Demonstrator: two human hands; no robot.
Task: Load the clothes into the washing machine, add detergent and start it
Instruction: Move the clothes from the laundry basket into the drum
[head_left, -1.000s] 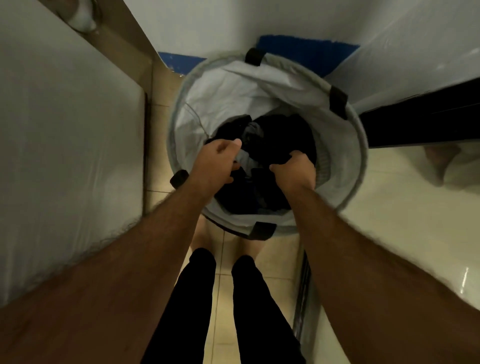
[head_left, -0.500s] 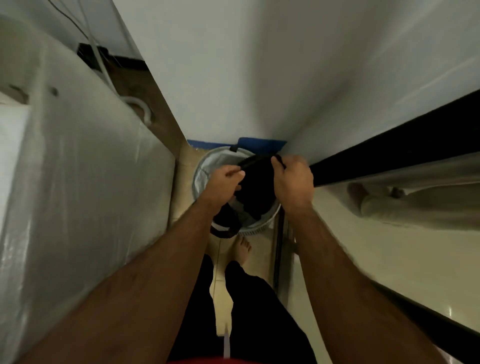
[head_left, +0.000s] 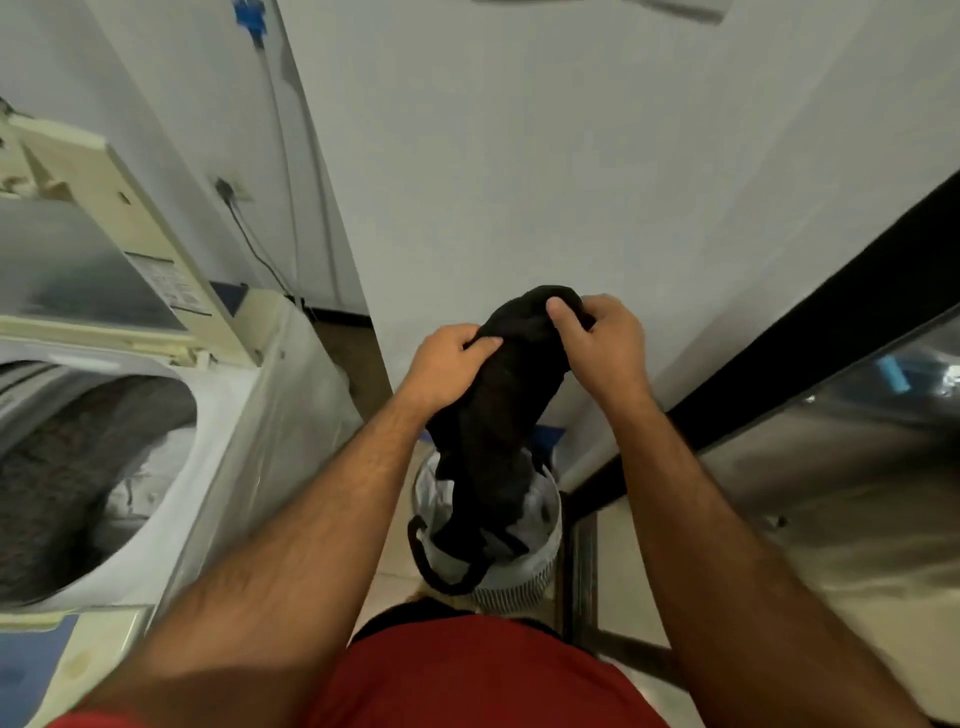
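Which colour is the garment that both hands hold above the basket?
The garment is black, shown best in the head view.

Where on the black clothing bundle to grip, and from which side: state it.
Grip the bunched upper end of the black clothing bundle, coming from above on both sides, as the left hand and right hand do now. Its lower part hangs limp into the round grey laundry basket, so a top hold lifts everything clear.
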